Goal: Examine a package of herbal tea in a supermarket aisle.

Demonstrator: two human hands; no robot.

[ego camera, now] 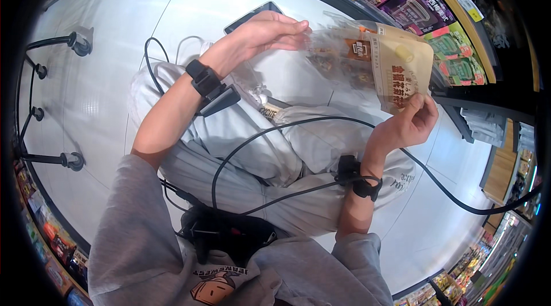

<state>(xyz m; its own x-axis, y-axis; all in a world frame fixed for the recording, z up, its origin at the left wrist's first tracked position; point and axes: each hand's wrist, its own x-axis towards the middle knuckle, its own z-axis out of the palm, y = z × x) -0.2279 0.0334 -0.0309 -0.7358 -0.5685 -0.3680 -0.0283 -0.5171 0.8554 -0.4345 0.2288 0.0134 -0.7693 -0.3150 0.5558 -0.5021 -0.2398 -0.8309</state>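
Note:
A tan packet (398,58) with printed writing and a clear plastic section is held up above my crossed legs. Dark dried pieces show through its clear part, and a second similar packet edge appears behind it. My right hand (407,123) pinches the tan lower corner between thumb and fingers. At the opposite end, my left hand (275,32) has its thumb and fingers on the clear plastic edge; the fingertips are blurred. Both wrists wear black straps with small devices. A dark-screened phone (254,15) lies on the floor just beyond my left hand.
A black cable (275,127) loops across my lap and off to the right. Shelves of boxed goods (407,9) stand close ahead and to the right. Wheeled black legs with casters (79,43) stand at the left. More stocked shelves (56,237) line the lower left.

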